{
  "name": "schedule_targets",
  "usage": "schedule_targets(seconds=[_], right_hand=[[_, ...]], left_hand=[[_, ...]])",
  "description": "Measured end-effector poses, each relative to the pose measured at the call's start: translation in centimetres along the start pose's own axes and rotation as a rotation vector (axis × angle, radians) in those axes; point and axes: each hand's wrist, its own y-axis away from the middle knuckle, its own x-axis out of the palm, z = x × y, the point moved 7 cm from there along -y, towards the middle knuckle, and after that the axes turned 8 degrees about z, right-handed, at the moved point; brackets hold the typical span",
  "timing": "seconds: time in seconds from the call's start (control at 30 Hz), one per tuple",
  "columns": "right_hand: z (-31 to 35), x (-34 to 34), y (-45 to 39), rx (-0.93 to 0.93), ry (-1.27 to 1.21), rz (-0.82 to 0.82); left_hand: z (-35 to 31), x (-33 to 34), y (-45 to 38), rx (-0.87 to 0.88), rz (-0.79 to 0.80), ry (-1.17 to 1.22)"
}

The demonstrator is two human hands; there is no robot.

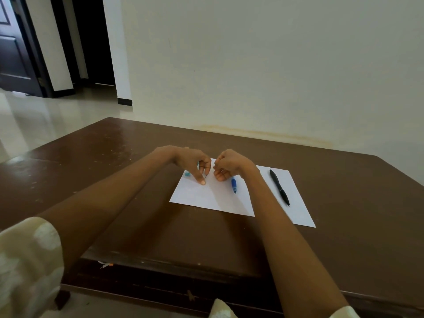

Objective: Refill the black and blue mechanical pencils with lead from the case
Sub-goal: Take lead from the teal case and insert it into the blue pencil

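My left hand (195, 161) hovers over the white paper (206, 196), fingers curled round a pale teal lead case (197, 165) that is mostly hidden. A thin lead (205, 173) pokes down beside its index finger. My right hand (228, 165) is curled close beside it, its thumb and fingers pinching what looks like another thin lead (222, 170). The blue pencil (233, 185) lies on the paper just under my right wrist, partly hidden. The black pencil (279, 187) lies further right on the paper. A small teal piece (187, 173) sits on the paper by my left hand.
The paper lies on a brown wooden table (114, 175) pushed against a pale wall (252, 65). The table's near edge is below my forearms. A tiled floor and dark doorways are at the far left.
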Motion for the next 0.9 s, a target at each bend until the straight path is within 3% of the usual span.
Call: schedule_targets(seconds=[0.2, 0.37, 0.73, 0.8, 0.9], right_hand=[[-0.1, 0.9, 1.2, 0.033, -0.076, 0.223], [0.2, 1.9, 1.4, 0.054, -0.054, 0.276], [0.4, 2.0, 0.8, 0.076, -0.093, 0.183], [0.4, 1.0, 1.2, 0.060, -0.130, 0.154], [0.1, -2.2, 2.1, -0.019, -0.213, 0.044]], left_hand=[[1.0, -0.1, 0.6, 0.003, -0.075, -0.026], [1.1, -0.2, 0.7, 0.008, -0.121, -0.060], [1.0, -0.3, 1.3, 0.060, -0.212, 0.002], [0.7, -1.1, 1.9, 0.106, -0.294, 0.105], [0.2, -3.3, 3.4, 0.195, -0.546, 0.361]])
